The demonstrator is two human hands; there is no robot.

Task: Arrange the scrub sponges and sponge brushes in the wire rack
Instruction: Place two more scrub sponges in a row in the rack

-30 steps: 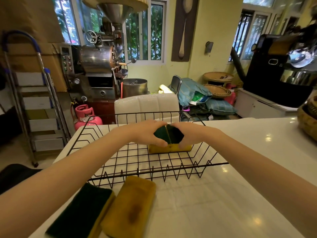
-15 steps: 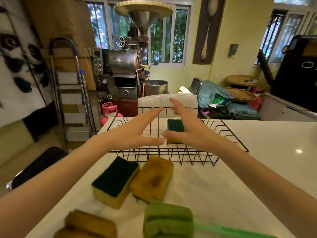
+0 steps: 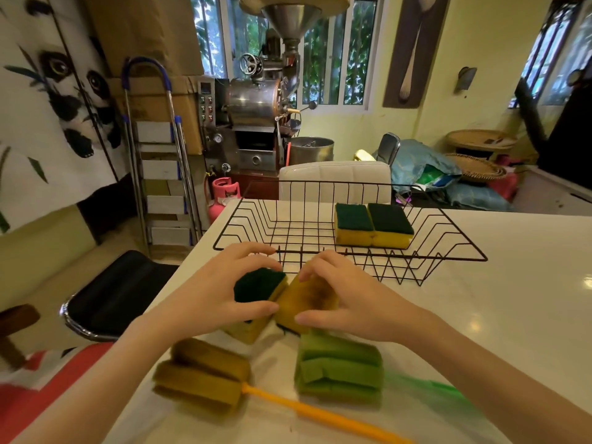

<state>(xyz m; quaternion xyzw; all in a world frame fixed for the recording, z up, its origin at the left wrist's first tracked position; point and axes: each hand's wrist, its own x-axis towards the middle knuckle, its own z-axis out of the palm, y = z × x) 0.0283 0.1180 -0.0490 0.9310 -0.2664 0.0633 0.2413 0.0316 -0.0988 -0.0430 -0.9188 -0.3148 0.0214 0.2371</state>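
Partly hidden, two sponges sit under left hand and right hand.

Left hand gripping green-topped sponge, right hand on yellow sponge, before wire rack

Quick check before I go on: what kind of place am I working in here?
Likely a cafe back room or home coffee workshop, not a plain kitchen: a steel coffee roaster with hopper stands by the window, a pink gas cylinder and stepladder nearby, behind a white counter.

Black wire rack, glossy white counter, rough green scrub tops.
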